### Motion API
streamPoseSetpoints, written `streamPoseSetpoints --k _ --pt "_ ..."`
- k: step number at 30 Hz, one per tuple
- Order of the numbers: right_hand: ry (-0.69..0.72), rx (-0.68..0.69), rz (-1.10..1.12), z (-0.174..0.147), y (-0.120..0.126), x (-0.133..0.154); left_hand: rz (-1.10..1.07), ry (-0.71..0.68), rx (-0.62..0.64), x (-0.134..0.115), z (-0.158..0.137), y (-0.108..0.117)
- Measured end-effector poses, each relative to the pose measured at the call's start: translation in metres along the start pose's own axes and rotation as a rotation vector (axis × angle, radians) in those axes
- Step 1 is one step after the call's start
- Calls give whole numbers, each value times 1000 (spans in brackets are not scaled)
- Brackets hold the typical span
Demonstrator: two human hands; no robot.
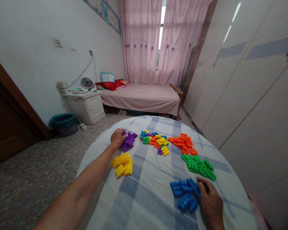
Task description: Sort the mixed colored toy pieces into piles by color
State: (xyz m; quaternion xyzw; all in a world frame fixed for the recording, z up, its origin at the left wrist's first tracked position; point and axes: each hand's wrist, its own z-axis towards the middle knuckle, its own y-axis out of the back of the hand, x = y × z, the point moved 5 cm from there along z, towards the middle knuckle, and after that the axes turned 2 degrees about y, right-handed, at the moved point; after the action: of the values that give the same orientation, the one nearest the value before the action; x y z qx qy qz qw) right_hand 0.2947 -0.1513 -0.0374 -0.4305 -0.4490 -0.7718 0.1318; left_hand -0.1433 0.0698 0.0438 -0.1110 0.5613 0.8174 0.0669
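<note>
Plastic piles (198, 165): five single-coloured, one mixed

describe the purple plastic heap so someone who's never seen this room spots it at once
Find the rounded table under a blue-and-white checked cloth. On its far left side, at the person's left hand, small purple plastic pieces lie heaped just beyond a heap of yellow plastic pieces. This heap is purple throughout, unlike the multicoloured plastic heap to its right.
</note>
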Motion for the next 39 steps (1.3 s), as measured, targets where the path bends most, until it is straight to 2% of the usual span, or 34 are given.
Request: streamPoseSetpoints --k 4,8,12,17,21,24,28,35,39 --pt "12 -8 -1 0 0 -1 11 31 77 10 1 -13" --pt "7 -15 -3 0 1 3 -4 0 45 -7 -1 -9" --pt "-7 -8 15 -1 1 7 -77 -171 60 -62 -17 -7" --pt "-1 -4 41 -1 0 7 -185 -436 286 -150 -63 -32" --pt "-7 6 52 -1 -1 5 -158 -411 331 -185 -85 -55" --pt "4 5 53 -1 -1 4 -142 -354 329 -193 -87 -66" --pt "-7 9 39 -1 -1 3 -126 -310 346 -191 -85 -69" --pt "-12 23 18 -1 0 4 -126 -328 412 -177 -91 -56" --pt "-31 23 19 -1 1 4 -159 -348 390 -160 -87 -41"
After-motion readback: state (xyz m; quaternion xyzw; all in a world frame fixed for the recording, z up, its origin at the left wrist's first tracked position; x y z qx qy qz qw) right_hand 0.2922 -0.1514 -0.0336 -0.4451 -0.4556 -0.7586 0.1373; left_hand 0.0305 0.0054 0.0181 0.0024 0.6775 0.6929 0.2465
